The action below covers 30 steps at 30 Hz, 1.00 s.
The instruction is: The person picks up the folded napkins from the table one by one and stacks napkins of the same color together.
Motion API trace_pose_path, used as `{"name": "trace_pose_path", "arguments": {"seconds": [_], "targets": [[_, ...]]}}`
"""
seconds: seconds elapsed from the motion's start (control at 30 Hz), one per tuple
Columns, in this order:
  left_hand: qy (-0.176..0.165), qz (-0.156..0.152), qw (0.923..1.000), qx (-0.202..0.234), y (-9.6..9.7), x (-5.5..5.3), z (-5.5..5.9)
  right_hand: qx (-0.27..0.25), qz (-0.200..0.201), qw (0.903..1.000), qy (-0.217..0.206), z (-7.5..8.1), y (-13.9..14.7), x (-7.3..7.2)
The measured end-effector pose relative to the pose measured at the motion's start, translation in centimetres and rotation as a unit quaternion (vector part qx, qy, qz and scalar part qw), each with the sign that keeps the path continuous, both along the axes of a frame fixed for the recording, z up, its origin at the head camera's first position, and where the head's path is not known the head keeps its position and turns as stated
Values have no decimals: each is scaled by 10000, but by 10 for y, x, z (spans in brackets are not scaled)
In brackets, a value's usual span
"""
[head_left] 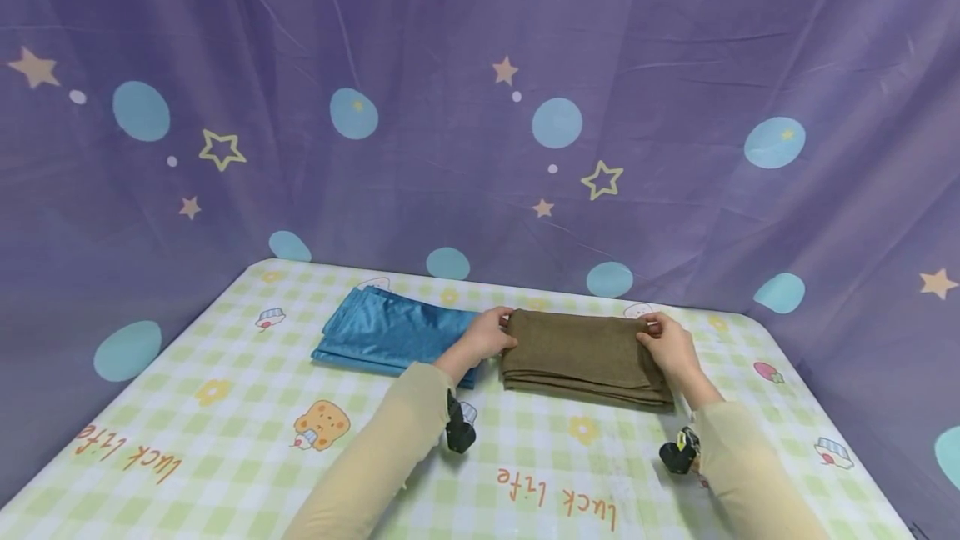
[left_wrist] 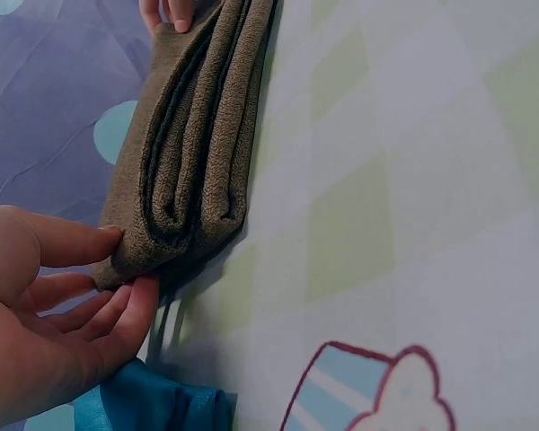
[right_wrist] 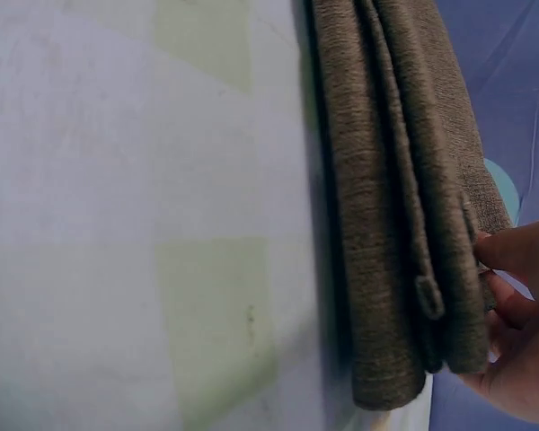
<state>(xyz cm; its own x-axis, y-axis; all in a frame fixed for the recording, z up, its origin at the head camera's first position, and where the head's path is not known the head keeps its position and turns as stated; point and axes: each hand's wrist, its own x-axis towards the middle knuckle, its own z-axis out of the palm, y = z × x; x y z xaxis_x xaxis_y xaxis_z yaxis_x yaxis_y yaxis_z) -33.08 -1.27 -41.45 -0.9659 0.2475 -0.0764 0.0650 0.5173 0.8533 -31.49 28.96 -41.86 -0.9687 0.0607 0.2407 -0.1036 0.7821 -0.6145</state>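
A brown folded cloth (head_left: 581,348) lies on the table in several stacked layers, its folds clearly visible in the left wrist view. At its far left corner, my left hand (head_left: 489,334) pinches the edge, thumb on one side and fingers on the other. The far right corner is between the thumb and fingers of my right hand (head_left: 670,347); in the right wrist view that hand (right_wrist: 521,314) is partly cut off by the frame. Just left of the brown cloth lies a blue shiny folded cloth (head_left: 393,332), partly hidden behind my left hand and wrist.
A green-and-white checked tablecloth (head_left: 255,407) with cartoon prints covers the table. Purple curtains (head_left: 465,48) with stars and blue dots hang close behind the table and at both sides. Each wrist bears a small black camera (head_left: 460,423).
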Motion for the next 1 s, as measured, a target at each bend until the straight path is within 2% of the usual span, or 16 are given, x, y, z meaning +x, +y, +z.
{"name": "trace_pose_path", "arguments": {"seconds": [0.17,0.5,0.73,0.9,1.0], "targets": [[7,-38,10000,-86,1,0,0,177,-71,9998,-5,-5,2,-3],[-218,-94,9997,-16,1,2,4,277,-72,9996,-87,-15,6,-6],[-355,-258,9990,55,-1,4,4,330,-37,9994,-70,-8,5,1],[-281,-239,9993,65,-7,5,5,284,4,9996,-71,0,5,7],[-176,-339,9993,-5,-12,6,9,165,6,9999,-42,5,5,10]]}}
